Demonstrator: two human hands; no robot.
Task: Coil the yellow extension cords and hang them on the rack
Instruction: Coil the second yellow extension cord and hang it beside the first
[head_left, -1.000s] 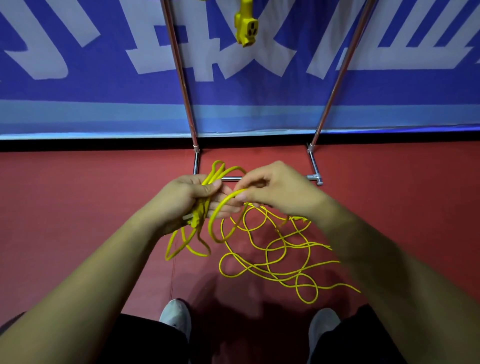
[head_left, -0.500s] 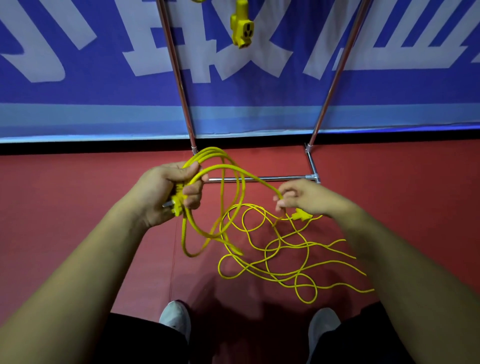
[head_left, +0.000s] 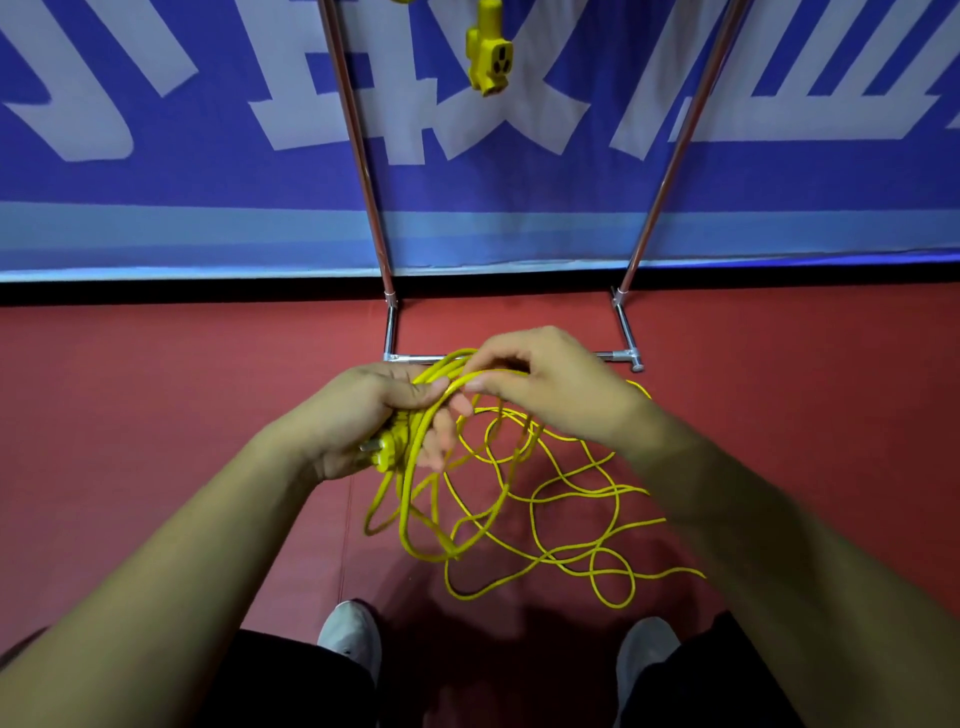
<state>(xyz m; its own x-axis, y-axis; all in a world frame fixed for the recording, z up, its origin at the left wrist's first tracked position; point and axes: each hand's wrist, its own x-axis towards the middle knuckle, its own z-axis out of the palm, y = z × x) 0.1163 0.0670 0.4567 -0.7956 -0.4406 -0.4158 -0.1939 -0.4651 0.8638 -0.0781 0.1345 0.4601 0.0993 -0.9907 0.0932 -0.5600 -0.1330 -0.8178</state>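
My left hand grips several loops of a yellow extension cord, with its yellow plug sticking out under the palm. Touching those loops, my right hand pinches a strand of the same cord at the top of the bundle. The loose cord lies tangled on the red floor under my right forearm. A metal rack stands just beyond my hands. From above, a yellow socket end of another cord hangs between the rack's poles.
A blue banner with white characters runs behind the rack. The rack's base bar lies on the red floor right behind my hands. My two grey shoes stand at the bottom edge.
My right hand has come back from the right with a fresh length of cord and laid it against the bundle in my left hand. The bundle has gained a loop.
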